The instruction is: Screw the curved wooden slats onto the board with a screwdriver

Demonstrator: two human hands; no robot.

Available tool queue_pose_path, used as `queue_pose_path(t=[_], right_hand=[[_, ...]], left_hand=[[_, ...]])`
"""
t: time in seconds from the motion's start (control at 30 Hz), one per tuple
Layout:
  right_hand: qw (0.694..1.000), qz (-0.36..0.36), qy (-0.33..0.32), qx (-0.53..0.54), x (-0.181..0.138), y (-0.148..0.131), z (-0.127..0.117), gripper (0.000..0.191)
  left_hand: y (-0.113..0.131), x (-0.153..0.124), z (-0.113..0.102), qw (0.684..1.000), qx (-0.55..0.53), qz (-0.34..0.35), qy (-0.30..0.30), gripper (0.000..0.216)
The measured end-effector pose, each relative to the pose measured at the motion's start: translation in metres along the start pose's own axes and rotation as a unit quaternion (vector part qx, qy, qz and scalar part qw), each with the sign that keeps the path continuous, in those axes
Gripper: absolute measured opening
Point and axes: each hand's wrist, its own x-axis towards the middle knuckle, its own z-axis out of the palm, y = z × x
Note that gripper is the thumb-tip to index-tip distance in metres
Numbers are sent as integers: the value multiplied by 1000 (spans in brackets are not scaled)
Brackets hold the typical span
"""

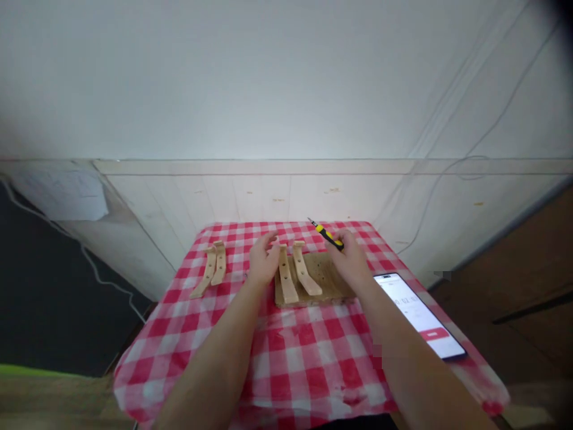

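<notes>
Right now: right hand (353, 258) gripping yellow-black screwdriver (328, 235) at far right corner of wooden board (333, 278), shaft pointing away-left. Left hand (264, 261), fingers loosely spread, touches board's left edge beside 2 wooden hooks (295, 275).

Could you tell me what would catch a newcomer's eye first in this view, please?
First, the red-and-white checked tablecloth against the pale wall. At its middle lies a wooden board carrying two curved wooden hooks, with the left hand beside it and the right hand closed on a yellow-and-black screwdriver. Two loose hooks lie far left; a lit phone lies right.
</notes>
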Motion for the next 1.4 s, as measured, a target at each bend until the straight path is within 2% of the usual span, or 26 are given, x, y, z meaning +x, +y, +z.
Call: queue_pose_path(t=[0.17, 0.37, 0.53, 0.73, 0.87, 1.0, 1.3, 1.4], right_hand=[[994, 30, -87, -55, 3, 18, 4, 8], [988, 30, -113, -98, -6, 9, 2, 8], [982, -42, -155, -95, -8, 9, 13, 8], [983, -42, -165, -69, -4, 15, 16, 7], [983, -24, -172, -57, -3, 15, 15, 7], [983, -35, -171, -56, -1, 17, 16, 7], [985, -44, -157, -54, -1, 19, 16, 8], [986, -42, -152, -55, 0, 20, 17, 9]], left_hand=[[1, -5, 6, 990, -29, -54, -127, 40], [17, -6, 6, 975, -85, -130, -159, 41], [25, -6, 1, 955, -103, -163, -226, 38], [15, -6, 4, 969, -79, -137, -188, 33], [8, -7, 7, 974, -66, -111, -184, 30], [4, -8, 9, 977, -75, -91, -177, 27], [6, -4, 7, 967, -95, -106, -209, 30], [5, -4, 8, 967, -103, -117, -203, 35]])
